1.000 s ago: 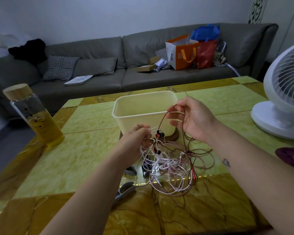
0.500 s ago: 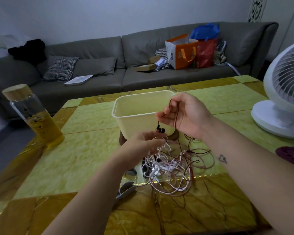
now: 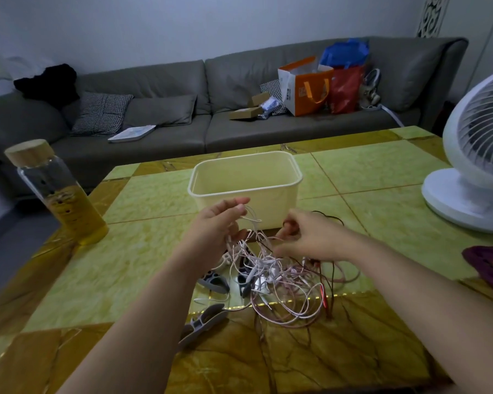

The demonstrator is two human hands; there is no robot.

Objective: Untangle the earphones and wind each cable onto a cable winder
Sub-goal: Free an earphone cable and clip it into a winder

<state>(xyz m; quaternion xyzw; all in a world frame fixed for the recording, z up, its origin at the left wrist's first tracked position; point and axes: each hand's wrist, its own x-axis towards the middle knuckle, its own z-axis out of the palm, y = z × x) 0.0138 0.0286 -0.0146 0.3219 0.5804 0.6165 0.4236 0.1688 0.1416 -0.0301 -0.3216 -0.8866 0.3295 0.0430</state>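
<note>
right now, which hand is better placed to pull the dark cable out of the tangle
Right: the right hand pinches the dark cable; the left hand holds up a white cable.

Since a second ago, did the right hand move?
Yes. The right hand dropped: it was up by the rim of the cream tub, and now it is low by its bottom edge, at the tangled cables.

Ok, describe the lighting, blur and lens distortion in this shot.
Head view: dim, cool light; the wide lens bows the sofa and stretches the fan at the edge; left hand and right hand slightly motion-soft over the earphone tangle; a thin glare line crosses the table.
</note>
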